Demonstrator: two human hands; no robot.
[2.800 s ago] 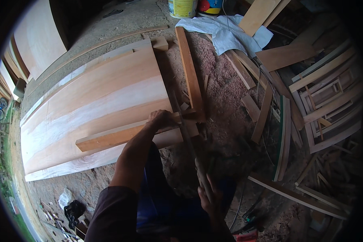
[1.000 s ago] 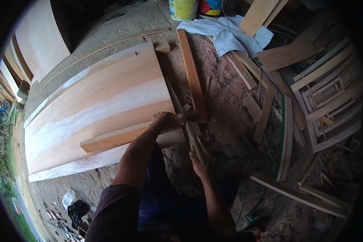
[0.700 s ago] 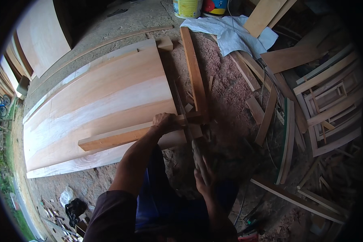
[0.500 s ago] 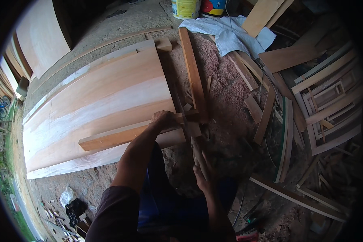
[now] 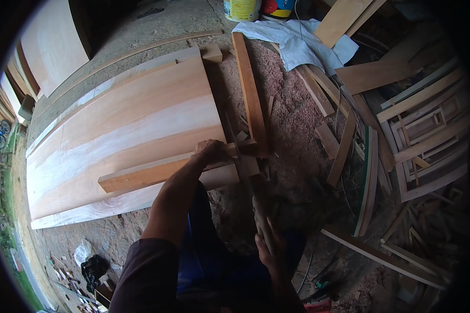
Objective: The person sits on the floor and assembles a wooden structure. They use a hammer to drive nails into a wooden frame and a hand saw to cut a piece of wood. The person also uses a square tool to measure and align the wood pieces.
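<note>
Right hand (image 5: 270,253) has drawn saw (image 5: 258,211) bodyward; left hand (image 5: 211,152) clasps beam (image 5: 141,176).

The person's left hand (image 5: 210,151) clasps a wooden beam (image 5: 146,175), which lies across a wide board (image 5: 125,120) stretching to that hand's left. The right hand (image 5: 269,251), nearer the body, grips a saw (image 5: 259,213) by its handle; the blade crosses the beam just right of the left hand. Beyond both hands lie a post (image 5: 249,94), shavings (image 5: 290,99) and a white sheet (image 5: 303,46).
</note>
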